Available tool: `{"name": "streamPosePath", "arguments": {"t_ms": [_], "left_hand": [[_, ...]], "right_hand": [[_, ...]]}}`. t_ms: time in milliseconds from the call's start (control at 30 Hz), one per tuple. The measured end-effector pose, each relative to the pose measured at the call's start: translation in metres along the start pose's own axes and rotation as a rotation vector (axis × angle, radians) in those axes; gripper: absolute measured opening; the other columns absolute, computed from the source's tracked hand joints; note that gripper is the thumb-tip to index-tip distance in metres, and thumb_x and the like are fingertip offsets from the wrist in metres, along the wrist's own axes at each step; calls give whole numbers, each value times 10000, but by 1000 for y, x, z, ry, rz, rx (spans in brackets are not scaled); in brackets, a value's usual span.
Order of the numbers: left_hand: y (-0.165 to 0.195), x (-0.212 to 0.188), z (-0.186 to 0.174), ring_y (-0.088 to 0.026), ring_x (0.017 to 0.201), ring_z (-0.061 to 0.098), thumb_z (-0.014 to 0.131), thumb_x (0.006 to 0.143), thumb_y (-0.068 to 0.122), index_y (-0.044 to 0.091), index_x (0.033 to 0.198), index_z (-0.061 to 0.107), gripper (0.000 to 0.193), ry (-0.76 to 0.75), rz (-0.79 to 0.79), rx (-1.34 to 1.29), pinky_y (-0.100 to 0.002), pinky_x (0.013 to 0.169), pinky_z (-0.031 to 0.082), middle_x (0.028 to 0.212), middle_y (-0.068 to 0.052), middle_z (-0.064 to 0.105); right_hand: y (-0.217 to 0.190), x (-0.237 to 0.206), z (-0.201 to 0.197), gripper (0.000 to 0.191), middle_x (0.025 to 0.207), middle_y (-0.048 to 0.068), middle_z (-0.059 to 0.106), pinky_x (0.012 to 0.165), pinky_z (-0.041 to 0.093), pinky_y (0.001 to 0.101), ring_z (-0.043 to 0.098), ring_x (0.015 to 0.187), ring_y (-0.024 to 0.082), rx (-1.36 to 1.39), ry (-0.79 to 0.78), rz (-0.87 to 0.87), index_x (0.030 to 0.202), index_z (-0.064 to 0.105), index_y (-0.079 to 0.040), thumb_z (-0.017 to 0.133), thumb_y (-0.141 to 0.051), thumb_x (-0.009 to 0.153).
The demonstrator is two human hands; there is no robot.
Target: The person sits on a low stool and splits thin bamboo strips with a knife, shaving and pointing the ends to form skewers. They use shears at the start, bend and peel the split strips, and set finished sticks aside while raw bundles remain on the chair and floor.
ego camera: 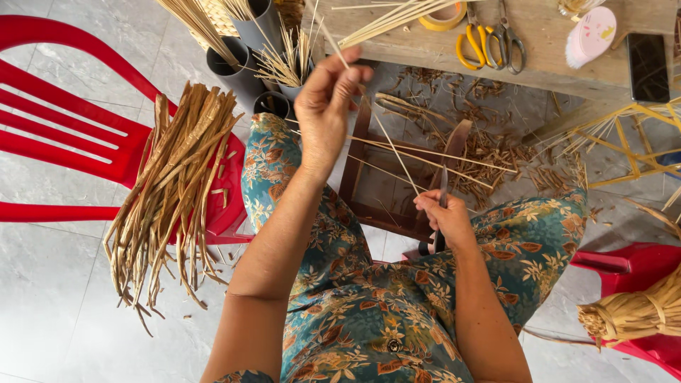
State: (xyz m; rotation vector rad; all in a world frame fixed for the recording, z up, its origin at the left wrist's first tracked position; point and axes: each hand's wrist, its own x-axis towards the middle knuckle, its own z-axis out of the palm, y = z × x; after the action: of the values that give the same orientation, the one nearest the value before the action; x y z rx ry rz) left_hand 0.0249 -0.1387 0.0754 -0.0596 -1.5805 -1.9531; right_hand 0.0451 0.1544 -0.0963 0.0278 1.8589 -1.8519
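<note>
My left hand (328, 106) is raised and pinches the upper end of a thin pale straw strip (394, 149). The strip runs down and to the right toward my right hand (443, 216). That hand grips a knife (441, 206) with a dark handle, its blade pointing up against the strip. Both hands are above my lap, which is covered by floral teal cloth (369, 312). A few more thin strips (440, 156) lie across a dark wooden stool frame (362, 142) beyond my knees.
A red plastic chair (64, 135) at left bears a bundle of dried straw stalks (174, 191). Grey tubes (237, 71) hold straw. A wooden table (546, 64) carries scissors (489, 39), tape roll (443, 18), phone (647, 67). Straw scraps (489, 152) litter the floor. Another straw bundle (631, 312) lies right.
</note>
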Motion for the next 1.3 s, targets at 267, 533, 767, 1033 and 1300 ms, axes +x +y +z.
{"name": "streamPosePath", "arguments": {"t_ms": [267,533,767,1033,1300], "left_hand": [[17,14,-47,-100,835,673,699,1072,145,52,1312,682,258,250,131,-98,-252,715,544,998,-27,726],[1,-27,-76,-114,808,689,667,1076,176,30,1159,685,169,399,-3,-147,-251,681,575,1008,-73,740],[-22,-55,-128,-124,768,669,669,1051,171,23,1192,681,204,531,-97,-265,-246,663,571,964,-94,733],[-5,-69,-137,-191,1086,619,692,1147,155,68,1582,248,628,637,286,549,-345,840,542,1551,-120,358],[102,-108,-1,-229,1159,660,608,1050,-13,54,1278,676,248,-243,236,821,-327,1028,517,1324,-93,708]], "right_hand": [[-23,-11,-32,149,849,34,659,469,363,208,460,559,37,114,217,-115,1029,719,9,712,-123,959],[-43,-25,-52,108,890,35,639,509,366,230,448,586,64,491,367,-377,1004,640,-40,682,-134,1039],[-47,-34,-75,133,858,31,606,506,372,247,453,584,78,555,388,-447,1023,649,-53,684,-175,1064],[-65,-42,-86,156,831,38,592,485,362,254,452,570,89,602,500,-488,995,649,-46,696,-178,1064],[-104,-74,-16,158,742,19,535,507,313,237,399,565,62,413,251,-538,1014,668,10,670,-136,1073]]}}
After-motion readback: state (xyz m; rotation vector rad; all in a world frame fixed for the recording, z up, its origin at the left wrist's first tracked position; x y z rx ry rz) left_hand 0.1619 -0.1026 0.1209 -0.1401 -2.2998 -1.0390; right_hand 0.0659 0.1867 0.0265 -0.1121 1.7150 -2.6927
